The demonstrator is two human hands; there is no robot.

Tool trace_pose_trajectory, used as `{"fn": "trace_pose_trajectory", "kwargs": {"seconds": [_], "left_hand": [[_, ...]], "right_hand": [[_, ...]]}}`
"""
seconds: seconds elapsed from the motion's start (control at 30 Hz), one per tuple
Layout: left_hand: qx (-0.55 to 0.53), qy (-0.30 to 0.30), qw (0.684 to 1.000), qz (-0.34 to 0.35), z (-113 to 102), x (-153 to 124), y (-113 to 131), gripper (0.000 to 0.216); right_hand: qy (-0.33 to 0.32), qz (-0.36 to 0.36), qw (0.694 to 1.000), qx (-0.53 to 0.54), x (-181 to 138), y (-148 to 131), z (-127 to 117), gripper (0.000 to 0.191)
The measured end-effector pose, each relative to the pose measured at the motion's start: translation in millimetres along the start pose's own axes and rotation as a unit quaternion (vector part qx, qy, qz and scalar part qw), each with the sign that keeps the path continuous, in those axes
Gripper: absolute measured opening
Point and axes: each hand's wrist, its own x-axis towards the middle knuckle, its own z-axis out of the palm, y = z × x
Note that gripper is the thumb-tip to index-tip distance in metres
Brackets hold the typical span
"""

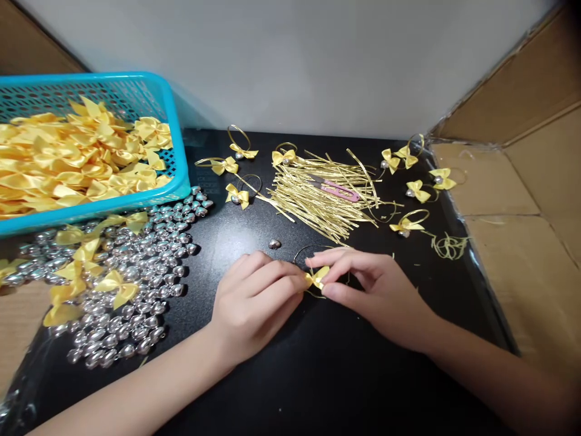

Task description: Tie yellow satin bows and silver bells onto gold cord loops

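Note:
Between my two hands, low over the black table, is a yellow ribbon bow (319, 277) with a thin gold cord curving out behind it. My left hand (261, 297) is closed, its fingertips pinching the bow's left side. From the right, my right hand (367, 281) pinches the bow's other loop between thumb and fingers. The fingers hide part of the bow and its middle. A single silver bead (275, 243) lies just beyond my left hand. Farther back rests a pile of gold cords (313, 197) with pink-handled thread snips (338, 191) on top.
A blue plastic basket (179, 145) full of yellow bows stands at the back left. Many silver beads (131, 303) spread before it, with loose bows (117, 288) on them. Looped bows with beads (406, 224) lie at the back and right, near a tangle of cord (449, 246). Cardboard (503, 242) borders the right.

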Motion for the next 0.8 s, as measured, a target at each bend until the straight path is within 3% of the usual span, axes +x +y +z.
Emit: {"fn": "trace_pose_trajectory", "kwargs": {"seconds": [0.27,0.37,0.47,0.57,0.67,0.8], "left_hand": [[-0.092,-0.006,0.994,-0.057,-0.9,5.9,9.8,0.013],[-0.165,-0.002,0.974,-0.154,1.2,10.0,11.1,0.006],[-0.218,-0.027,0.94,-0.259,2.8,12.8,10.3,0.013],[-0.264,-0.063,0.91,-0.313,1.7,15.0,10.3,0.017],[-0.268,-0.069,0.905,-0.324,-0.1,16.3,11.1,0.015],[-0.246,-0.034,0.935,-0.252,0.5,15.4,9.6,0.008]], "right_hand": [[0.088,-0.183,0.977,-0.058,-1.5,10.4,10.9,0.016],[0.1,-0.176,0.979,-0.029,-2.9,10.8,10.2,0.017],[0.108,-0.126,0.985,0.036,-2.0,9.4,9.5,0.016],[0.138,-0.099,0.983,0.063,1.2,5.7,4.5,0.015],[0.16,-0.116,0.98,0.008,5.6,1.7,-8.0,0.014],[0.222,-0.151,0.951,-0.151,10.9,0.0,-29.8,0.011]]}}
